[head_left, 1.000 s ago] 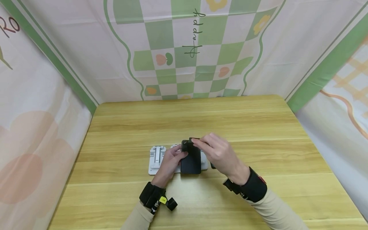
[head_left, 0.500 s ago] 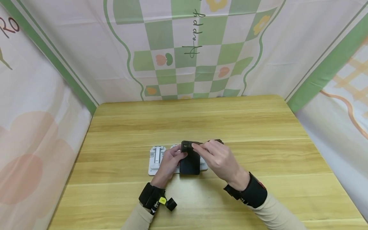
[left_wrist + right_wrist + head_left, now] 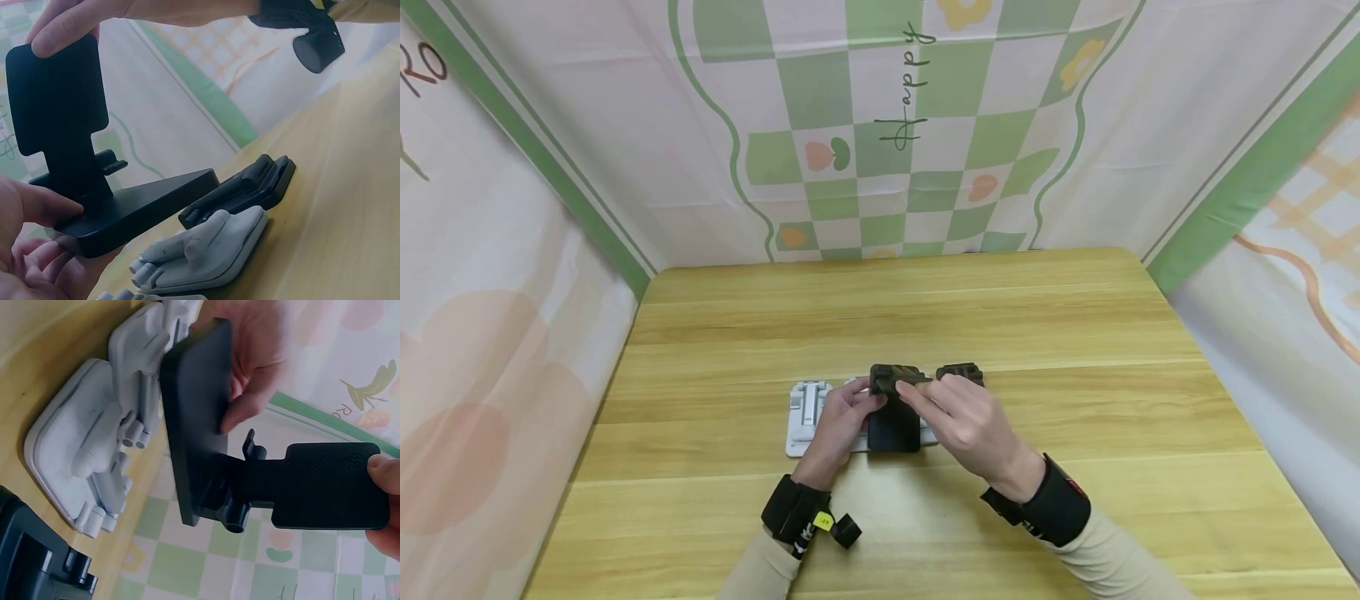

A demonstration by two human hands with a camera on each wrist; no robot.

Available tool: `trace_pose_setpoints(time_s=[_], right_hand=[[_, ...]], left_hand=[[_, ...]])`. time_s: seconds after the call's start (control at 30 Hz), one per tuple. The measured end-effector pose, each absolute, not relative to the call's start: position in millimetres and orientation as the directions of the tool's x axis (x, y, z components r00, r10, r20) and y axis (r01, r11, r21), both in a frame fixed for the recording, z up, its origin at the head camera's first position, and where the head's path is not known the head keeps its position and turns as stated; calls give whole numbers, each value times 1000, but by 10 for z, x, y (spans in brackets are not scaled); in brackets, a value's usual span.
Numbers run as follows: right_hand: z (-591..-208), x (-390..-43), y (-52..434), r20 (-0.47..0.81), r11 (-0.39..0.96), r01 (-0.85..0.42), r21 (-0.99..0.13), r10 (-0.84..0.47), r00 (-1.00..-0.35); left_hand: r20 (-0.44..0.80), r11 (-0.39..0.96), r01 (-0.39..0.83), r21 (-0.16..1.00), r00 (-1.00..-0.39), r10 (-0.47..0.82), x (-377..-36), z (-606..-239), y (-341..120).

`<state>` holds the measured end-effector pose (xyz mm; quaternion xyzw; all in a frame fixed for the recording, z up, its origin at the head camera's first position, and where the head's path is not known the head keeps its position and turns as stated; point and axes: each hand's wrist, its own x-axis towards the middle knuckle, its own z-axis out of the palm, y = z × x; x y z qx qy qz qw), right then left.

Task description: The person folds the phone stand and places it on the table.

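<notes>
A black folding phone stand (image 3: 59, 94) is held up over the table, its back plate raised at an angle from the base. My left hand (image 3: 838, 429) grips the base, with the thumb on the upper face and fingers underneath, as the left wrist view shows. At the end of the back plate, my right hand (image 3: 970, 425) pinches the edge between thumb and fingers. Just below and beside the held stand lie white folded phone stands (image 3: 808, 417). Another black folded stand (image 3: 961, 372) rests to their right, partly hidden behind my right hand in the head view.
The wooden table (image 3: 880, 317) carries the folded stands near its middle. Patterned cloth (image 3: 880, 192) hangs along its far edge, and more cloth (image 3: 512, 375) closes off both sides. A black wrist camera (image 3: 847, 532) juts from the left wrist.
My right fingers have shifted slightly toward me with the back plate, whose tilt against the base has changed. The black folded stand on the right shows more now. My left hand stays nearly still.
</notes>
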<state>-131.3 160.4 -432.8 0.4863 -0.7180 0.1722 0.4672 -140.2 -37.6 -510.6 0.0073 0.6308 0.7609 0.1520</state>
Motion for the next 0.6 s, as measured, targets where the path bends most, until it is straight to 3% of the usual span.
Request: trace_pose_setpoints(time_s=[0.23, 0.6], right_hand=[[-4397, -1317, 1552, 830, 442, -857, 265, -557, -31], [-4568, -1276, 1534, 787, 429, -837, 341, -616, 5]], left_hand=[[-184, -186, -222, 957, -962, 203, -1424, -5079, -400], [-177, -223, -209, 952, -972, 154, -1457, -5029, -421]])
